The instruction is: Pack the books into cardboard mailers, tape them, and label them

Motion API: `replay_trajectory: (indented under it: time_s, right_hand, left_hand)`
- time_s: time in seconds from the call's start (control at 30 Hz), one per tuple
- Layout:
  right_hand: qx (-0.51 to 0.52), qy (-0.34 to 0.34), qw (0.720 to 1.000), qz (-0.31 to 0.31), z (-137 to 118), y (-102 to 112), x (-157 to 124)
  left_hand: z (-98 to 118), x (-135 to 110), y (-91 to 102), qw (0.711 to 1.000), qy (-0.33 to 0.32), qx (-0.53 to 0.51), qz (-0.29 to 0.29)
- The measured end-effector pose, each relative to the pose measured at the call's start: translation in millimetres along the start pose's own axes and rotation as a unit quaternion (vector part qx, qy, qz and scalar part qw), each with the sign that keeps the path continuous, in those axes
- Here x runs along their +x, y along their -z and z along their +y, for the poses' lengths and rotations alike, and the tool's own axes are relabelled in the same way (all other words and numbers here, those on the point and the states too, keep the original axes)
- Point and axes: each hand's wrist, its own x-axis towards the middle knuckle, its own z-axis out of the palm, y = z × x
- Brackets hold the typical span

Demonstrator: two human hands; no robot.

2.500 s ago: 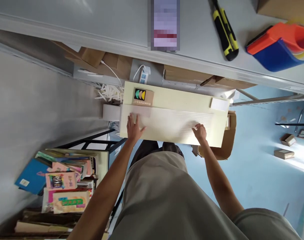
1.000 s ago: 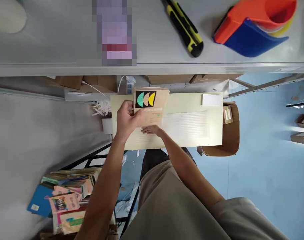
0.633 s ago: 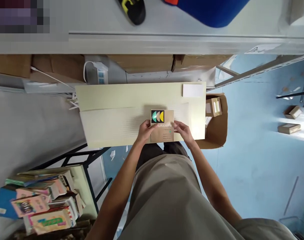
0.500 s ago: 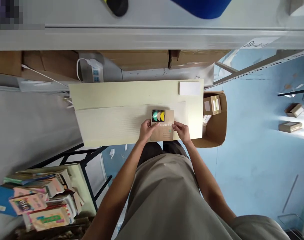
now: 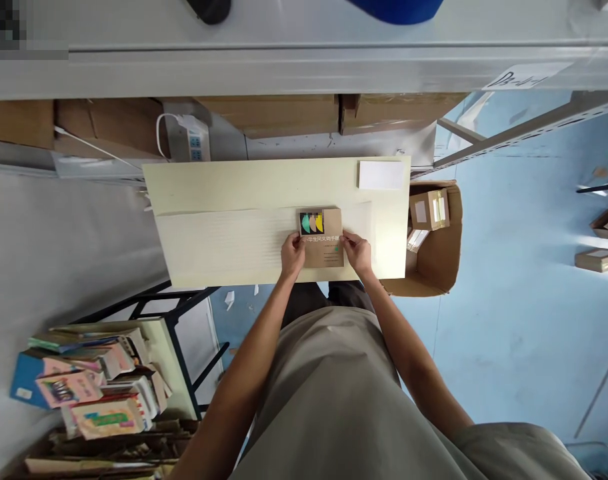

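A small brown booklet [image 5: 323,241] with green, tan and yellow half-circles on its cover lies on a pale yellow sheet [image 5: 224,230] spread over a board below the table. My left hand [image 5: 293,253] grips the booklet's left edge and my right hand [image 5: 357,252] grips its right edge, fingers closed on it. A white label [image 5: 381,175] lies on the sheet's far right corner.
A grey table edge [image 5: 304,67] runs across the top. An open cardboard box [image 5: 437,263] holding small parcels stands to the right on the blue floor. A black rack with a pile of colourful books [image 5: 89,393] is at lower left. A power strip [image 5: 191,140] sits under the table.
The booklet was lifted from the sheet's far left corner by my left hand and brought to the middle right of the sheet, where both hands now hold its edges.
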Motion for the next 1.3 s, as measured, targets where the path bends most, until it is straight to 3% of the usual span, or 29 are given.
replay_trajectory:
  time_s: [0.17,0.27,0.37,0.47,0.6,0.7,0.83,0.97,1.1,1.2,1.3]
  right_hand:
    - [-0.028,0.013,0.999,0.008,1,-4,-2]
    - [-0.065,0.03,0.997,0.028,-1,6,-4]
    - [-0.123,0.036,0.984,0.121,2,29,-8]
    - [-0.191,-0.003,0.959,0.208,6,53,-14]
    - [-0.207,-0.036,0.962,0.175,0,63,-31]
    - [-0.205,0.024,0.966,0.156,-17,51,-47]
    - [-0.208,0.087,0.972,0.073,-40,14,-56]
    - [-0.235,0.088,0.968,-0.004,-47,-34,-41]
    - [-0.286,0.059,0.956,-0.03,-43,-67,-24]
    - [-0.3,0.064,0.951,-0.041,-39,-71,-21]
    - [-0.273,0.08,0.955,-0.085,-37,-54,-17]
  left_hand:
    - [-7,4,1.3,1.0,0.012,-0.024,0.007]
    - [-9,7,0.3,0.998,0.028,-0.056,0.011]
    - [-11,9,-1.6,0.996,0.032,-0.079,0.01]
    - [-12,9,-3.7,0.995,0.03,-0.097,0.015]
    - [-10,7,-4.5,0.994,0.023,-0.106,0.023]
    - [-10,4,-2.7,0.997,-0.004,-0.083,0.011]
    - [-7,-9,0.6,0.997,-0.06,-0.016,0.034]
    - [2,-26,-0.6,0.99,-0.112,0.071,0.041]
    - [11,-34,-11.3,0.981,-0.11,0.152,0.05]
    - [15,-34,-21.1,0.977,-0.094,0.177,0.075]
    - [17,-32,-26.8,0.976,-0.079,0.174,0.102]
